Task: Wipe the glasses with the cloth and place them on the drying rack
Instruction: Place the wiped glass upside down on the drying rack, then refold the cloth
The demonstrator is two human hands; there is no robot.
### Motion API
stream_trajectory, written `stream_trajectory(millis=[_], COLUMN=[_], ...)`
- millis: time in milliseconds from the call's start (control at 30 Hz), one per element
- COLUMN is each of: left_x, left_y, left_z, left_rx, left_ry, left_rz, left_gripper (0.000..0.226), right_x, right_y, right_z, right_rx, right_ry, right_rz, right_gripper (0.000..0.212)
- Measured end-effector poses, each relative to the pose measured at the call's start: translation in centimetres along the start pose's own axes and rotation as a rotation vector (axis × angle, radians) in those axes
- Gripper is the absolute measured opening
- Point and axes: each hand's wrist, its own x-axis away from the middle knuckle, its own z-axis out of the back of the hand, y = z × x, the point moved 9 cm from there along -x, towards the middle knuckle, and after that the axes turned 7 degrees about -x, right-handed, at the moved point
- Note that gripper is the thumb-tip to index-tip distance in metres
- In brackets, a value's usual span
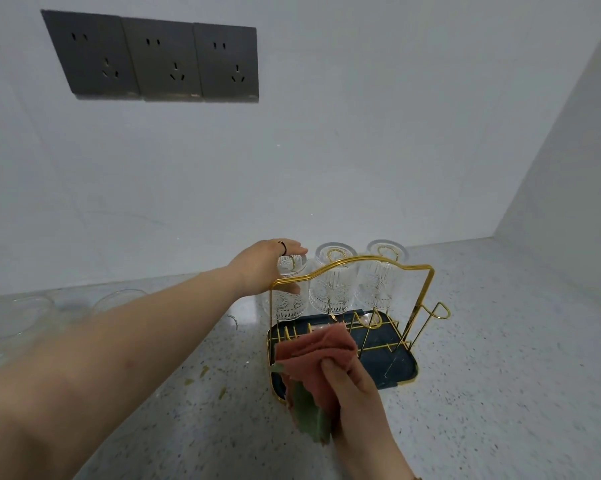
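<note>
A gold wire drying rack (420, 271) with a dark blue tray (396, 372) stands on the speckled counter. Three clear patterned glasses hang upside down along its far side. My left hand (264, 268) grips the leftmost glass (287, 299) near its upturned base, fingers curled round it. The middle glass (332, 289) and the right glass (378, 282) sit on their prongs untouched. My right hand (354, 393) holds a folded pink and green cloth (314, 362) over the tray's near left corner, thumb pressed on top.
Clear glass dishes (18, 317) lie on the counter at the far left, beside my left forearm. A wall with three dark sockets (160, 60) rises behind; a side wall closes the right. An empty gold prong (437, 311) sticks out on the rack's right.
</note>
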Motion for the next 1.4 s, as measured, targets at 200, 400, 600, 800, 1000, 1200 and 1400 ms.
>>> stream_trajectory(millis=[200, 400, 600, 800, 1000, 1200, 1400], left_x=[-0.3, 2.6, 13.1, 20.6, 25.2, 28.0, 28.5], left_y=[-0.3, -1.5, 0.9, 0.6, 0.4, -1.2, -1.9], left_z=[0.0, 4.1, 2.6, -0.4, 2.8, 4.8, 5.5], left_rx=[0.074, 0.170, 0.517, 0.725, 0.455, 0.512, 0.638], left_ry=[-0.044, 0.126, 0.242, 0.212, 0.576, 0.552, 0.388], left_rz=[0.017, 0.126, 0.183, 0.187, 0.152, 0.304, 0.368], left_gripper=[0.075, 0.062, 0.010, 0.042, 0.037, 0.043, 0.033], right_x=[0.4, 1.5, 3.2, 5.4, 7.7, 9.6, 10.9], right_y=[-0.2, -1.5, -2.9, -2.0, -0.2, 2.8, 4.2], right_z=[-0.3, -1.1, -4.1, -7.3, -10.7, -13.4, -15.4], right_rx=[-0.010, 0.000, 0.041, 0.249, 0.301, 0.525, 0.759], right_ry=[-0.009, -0.004, -0.034, -0.012, -0.068, -0.258, -0.287], right_rz=[0.007, 0.073, 0.144, 0.119, 0.079, -0.027, 0.116], right_gripper=[0.028, 0.020, 0.012, 0.025, 0.020, 0.052, 0.056])
